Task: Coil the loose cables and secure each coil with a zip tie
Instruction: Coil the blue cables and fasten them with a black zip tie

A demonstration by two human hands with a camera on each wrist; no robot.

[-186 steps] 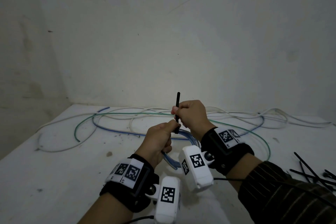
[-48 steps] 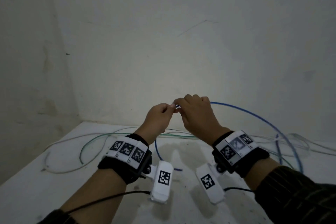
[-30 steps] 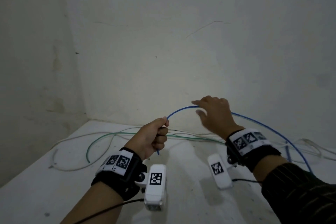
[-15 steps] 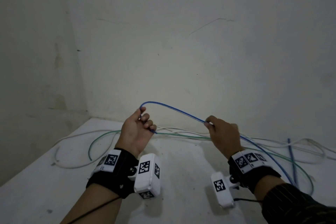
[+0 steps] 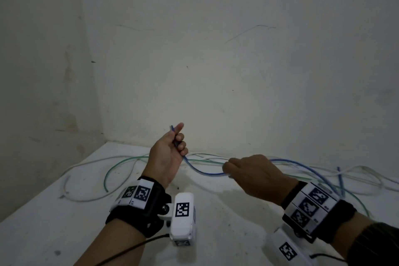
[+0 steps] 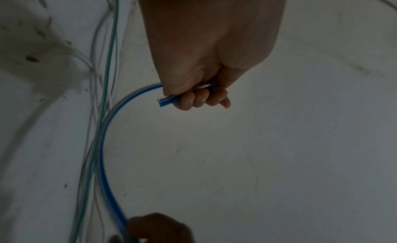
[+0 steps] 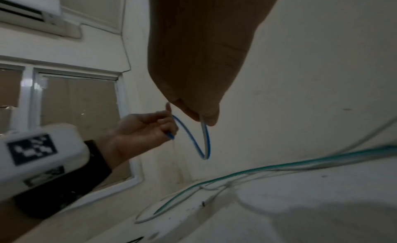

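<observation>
Far left on the white table [image 5: 43,211]: a pale cable [image 5: 71,177] looped loose, then a green cable [image 5: 112,166] curving back toward the wall – both uncoiled, lying flat.

Next along, the left hand [image 5: 166,155], raised palm-up above the table, curled round the free end of the blue cable [image 5: 203,171]; cut tip poking up past the fingers [image 5: 180,136] in the head view, and out beside the curled knuckles in the left wrist view. Index finger fairly straight, the rest folded over the cable.

Between the hands, a slack sag of blue cable, hanging clear of the table.

Then the right hand [image 5: 254,175], lower and knuckles up, pinching the cable further along – fingertips closed on it in the right wrist view, the cable dropping from them in a narrow U toward the left hand. Beyond the right hand, the remaining blue length trailing off right across the table among the green and pale cables.

No zip tie in view.

Step in hand, by the look of it: starting the first loop of the blue coil, with almost all of the cable yet to gather. Next move likely calls for carrying the pinched section over to the left hand, laying it under those fingers as a loop, then sliding the right hand further down for another length.
</observation>
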